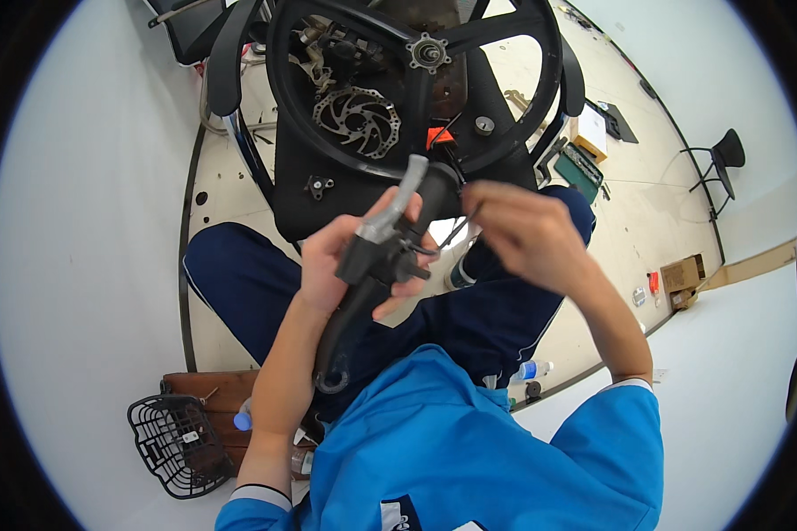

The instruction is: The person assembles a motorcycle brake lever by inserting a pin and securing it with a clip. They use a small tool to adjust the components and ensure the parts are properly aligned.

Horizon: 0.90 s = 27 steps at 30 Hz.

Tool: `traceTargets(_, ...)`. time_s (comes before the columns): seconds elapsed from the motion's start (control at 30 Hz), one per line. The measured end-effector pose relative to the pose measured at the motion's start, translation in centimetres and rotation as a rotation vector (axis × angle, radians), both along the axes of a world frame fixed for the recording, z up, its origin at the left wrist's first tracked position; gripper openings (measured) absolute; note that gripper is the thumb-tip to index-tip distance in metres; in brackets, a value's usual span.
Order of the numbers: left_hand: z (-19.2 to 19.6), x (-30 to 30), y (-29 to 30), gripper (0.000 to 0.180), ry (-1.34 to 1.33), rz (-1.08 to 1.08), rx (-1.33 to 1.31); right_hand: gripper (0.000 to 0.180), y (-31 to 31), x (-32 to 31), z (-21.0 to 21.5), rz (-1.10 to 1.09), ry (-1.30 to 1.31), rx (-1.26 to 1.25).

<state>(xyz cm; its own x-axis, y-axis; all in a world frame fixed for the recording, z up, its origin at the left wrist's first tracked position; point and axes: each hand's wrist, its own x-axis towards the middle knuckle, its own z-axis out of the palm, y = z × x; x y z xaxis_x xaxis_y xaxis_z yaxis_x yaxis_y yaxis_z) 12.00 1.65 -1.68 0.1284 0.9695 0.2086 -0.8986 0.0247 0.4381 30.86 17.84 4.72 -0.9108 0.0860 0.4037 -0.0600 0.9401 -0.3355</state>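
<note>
A black bicycle handlebar [359,311] slants up over my lap, and my left hand [326,264] is wrapped around its middle. A silver brake lever [397,211] with a black clamp is mounted there, beside my left thumb. From the clamp a thin black cable [456,234] runs up to the fingertips of my right hand [530,234]. Those fingers are pinched together on the cable's end and slightly blurred. The far end of the bar has a rounded black grip [439,188]; the near end shows an open metal tube.
Ahead, a black chair [305,199] carries a spoked black wheel [547,53], a brake disc [358,122], a small black metal part [320,186] and an orange item [439,137]. A black basket [173,442] lies at lower left. A green tool case [579,173] and bottle [531,370] are right.
</note>
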Motion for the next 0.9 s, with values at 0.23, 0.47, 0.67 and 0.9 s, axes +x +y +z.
traceTargets(0.23, 0.4, 1.2, 0.4, 0.036, 0.232, 0.148, -0.196, 0.048, -3.5, -1.0, 3.3, 0.119, 0.275, -0.109)
traceTargets(0.47, 0.7, -0.2, 0.4, 0.038, -0.016, 0.1, -0.072, 0.043, -5.2, 1.6, 0.1, 0.075, -0.002, 0.126)
traceTargets(0.67, 0.4, 0.7, 0.4, 0.037, 0.089, 0.033, -0.012, 0.047, -0.6, -0.7, 0.5, -0.037, 0.128, -0.24)
traceTargets(0.9, -1.8, 0.2, 0.8, 0.037, 0.195, 0.203, -0.091, 0.017, -3.1, -0.2, -6.5, -0.189, 0.188, -1.108)
